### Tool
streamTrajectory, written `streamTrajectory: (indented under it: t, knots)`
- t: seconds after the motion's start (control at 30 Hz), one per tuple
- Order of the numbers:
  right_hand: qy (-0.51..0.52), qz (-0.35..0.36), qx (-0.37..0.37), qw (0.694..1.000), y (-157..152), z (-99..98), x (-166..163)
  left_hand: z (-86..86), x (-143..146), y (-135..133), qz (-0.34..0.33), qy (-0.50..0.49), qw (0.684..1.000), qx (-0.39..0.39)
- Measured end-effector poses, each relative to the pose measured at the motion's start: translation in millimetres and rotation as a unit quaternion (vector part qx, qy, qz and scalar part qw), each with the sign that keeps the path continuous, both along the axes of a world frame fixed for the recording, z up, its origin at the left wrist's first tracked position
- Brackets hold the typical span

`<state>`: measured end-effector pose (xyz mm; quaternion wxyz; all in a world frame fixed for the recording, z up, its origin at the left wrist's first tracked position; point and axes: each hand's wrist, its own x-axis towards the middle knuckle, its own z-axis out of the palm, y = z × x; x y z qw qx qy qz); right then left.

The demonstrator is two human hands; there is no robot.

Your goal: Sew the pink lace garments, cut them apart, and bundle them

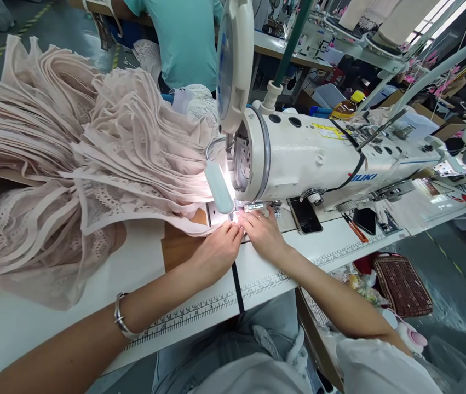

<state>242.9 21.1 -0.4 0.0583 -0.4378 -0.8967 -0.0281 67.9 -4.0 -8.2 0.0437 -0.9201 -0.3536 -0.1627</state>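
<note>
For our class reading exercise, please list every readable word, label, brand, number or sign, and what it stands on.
"JUKI": blue, on the sewing machine; faintly, on a background machine.
Ruler numbers along the white table: too small to read surely.
Yellow label on the sewing machine: too small.
Blue marking on clear shield: blurred.

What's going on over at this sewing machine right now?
Someone's left hand and right hand are close together at the brightly lit working end of a white sewing machine. Exactly what the fingertips pinch is too small to tell. A large heap of pale pink, partly lacy fabric lies left of the machine, and a phone lies to the right of the hands.
</note>
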Motion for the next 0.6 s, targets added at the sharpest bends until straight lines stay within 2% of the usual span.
streamTrajectory:
  t: [0.2,0.4,0.6]
  knots:
    - [0.008,-0.057,-0.041,0.997,4,-0.4,-1,1.7,0,1,0.013,0.045,0.997,0.062]
    - [0.025,-0.062,-0.060,0.996,7,-7.8,6,4.0,2,0,0.021,0.079,0.994,0.077]
    - [0.039,-0.075,-0.062,0.994,7,-9.3,5,-1.0,1,3,0.017,0.054,0.993,0.100]
